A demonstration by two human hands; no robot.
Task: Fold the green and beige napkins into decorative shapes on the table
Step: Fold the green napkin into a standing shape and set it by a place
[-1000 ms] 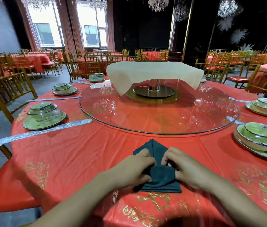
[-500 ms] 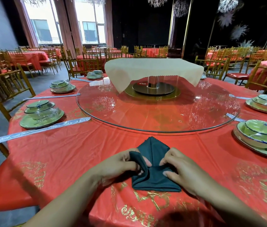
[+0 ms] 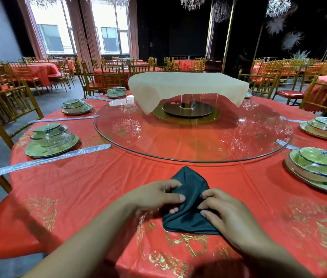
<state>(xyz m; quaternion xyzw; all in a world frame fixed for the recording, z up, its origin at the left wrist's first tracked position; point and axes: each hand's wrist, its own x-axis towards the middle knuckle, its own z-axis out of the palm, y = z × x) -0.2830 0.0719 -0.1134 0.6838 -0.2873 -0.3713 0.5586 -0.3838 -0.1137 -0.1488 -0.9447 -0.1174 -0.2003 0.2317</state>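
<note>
While both hands sit at the lower centre of the frame, the green napkin [image 3: 188,217] lies partly folded on the red tablecloth [image 3: 82,187], its point aimed up toward the glass turntable [image 3: 239,145]. The left hand [image 3: 154,197] pinches the napkin's left flap between thumb and fingers, raising a ridge. The right hand [image 3: 228,213] curls its fingers on the right flap and seems to pinch it, though its thumb is hidden. The beige napkin [image 3: 186,85] drapes over a stand at upper centre.

Gold chairs [image 3: 8,101], red tables [image 3: 40,69], bright curtained windows [image 3: 110,37], chandeliers [image 3: 192,2] overhead.
</note>
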